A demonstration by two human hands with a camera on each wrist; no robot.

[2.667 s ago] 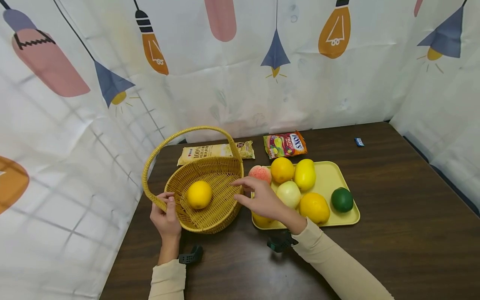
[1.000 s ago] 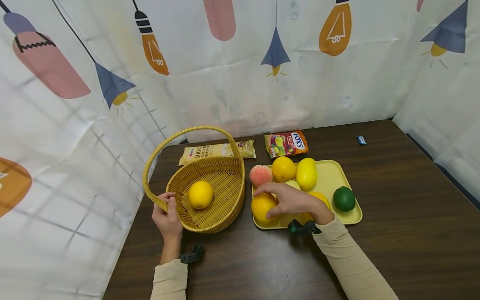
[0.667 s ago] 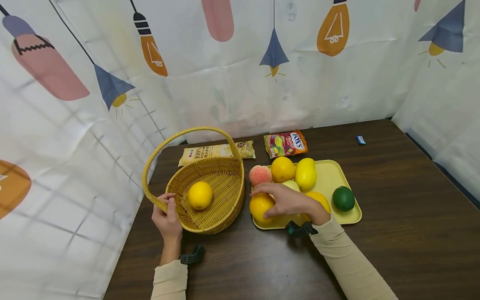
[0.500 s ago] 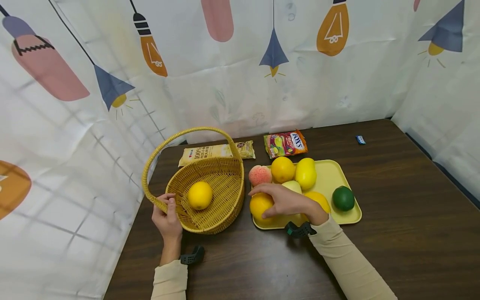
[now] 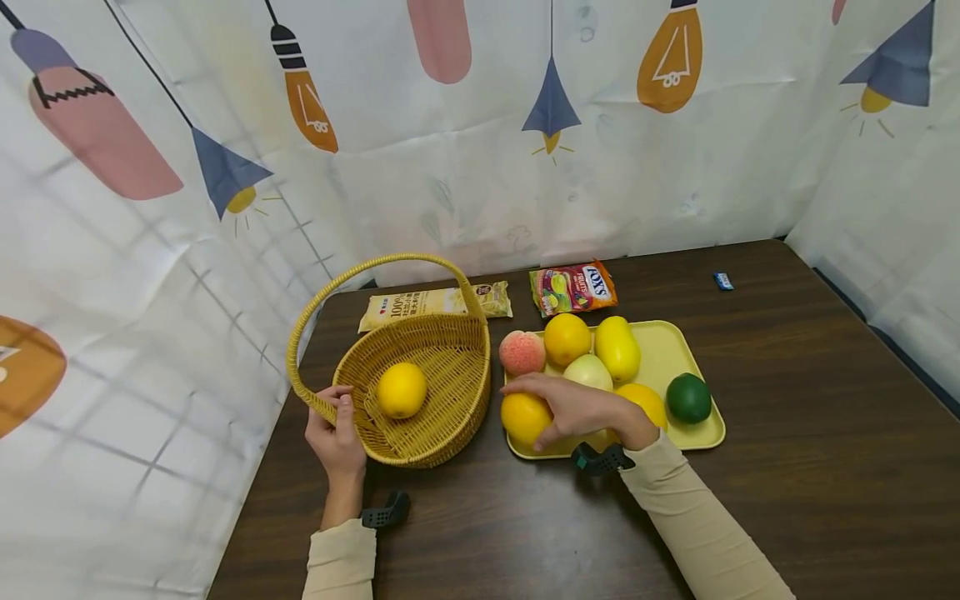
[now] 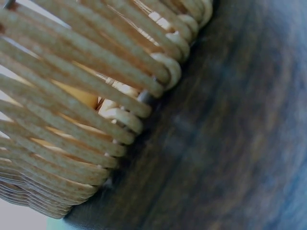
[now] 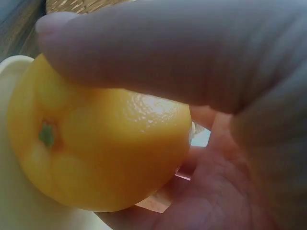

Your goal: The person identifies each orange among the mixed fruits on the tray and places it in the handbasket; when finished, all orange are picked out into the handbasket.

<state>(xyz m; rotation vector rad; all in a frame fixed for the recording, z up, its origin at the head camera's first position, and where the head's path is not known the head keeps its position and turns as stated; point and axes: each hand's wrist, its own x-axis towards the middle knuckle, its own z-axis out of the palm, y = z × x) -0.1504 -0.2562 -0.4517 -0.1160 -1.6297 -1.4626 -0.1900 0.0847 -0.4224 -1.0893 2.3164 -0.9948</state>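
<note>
At the left, my left hand (image 5: 335,442) grips the base of the handle of a woven yellow basket (image 5: 468,400). Inside the basket lies one orange (image 5: 401,390). In the left wrist view only the basket's woven side (image 6: 62,110) and the dark table show; the hand is out of sight there. My right hand (image 5: 581,410) holds another orange (image 5: 522,419) at the near left corner of the yellow tray (image 5: 675,342). The right wrist view shows thumb and fingers around this orange (image 7: 96,143), its green stem spot facing the camera.
On the tray are a peach (image 5: 522,352), an orange (image 5: 567,338), a long yellow fruit (image 5: 618,350), a pale round fruit (image 5: 588,372), a large yellow fruit (image 5: 643,402) and a green fruit (image 5: 688,398). Behind stand a noodle packet (image 5: 405,307), a candy bag (image 5: 573,287) and a small blue wrapper (image 5: 723,281).
My right hand has moved from the basket's right rim to the tray and closed round the near-left orange. The long yellow fruit has tilted slightly. My left hand stays on the handle.
</note>
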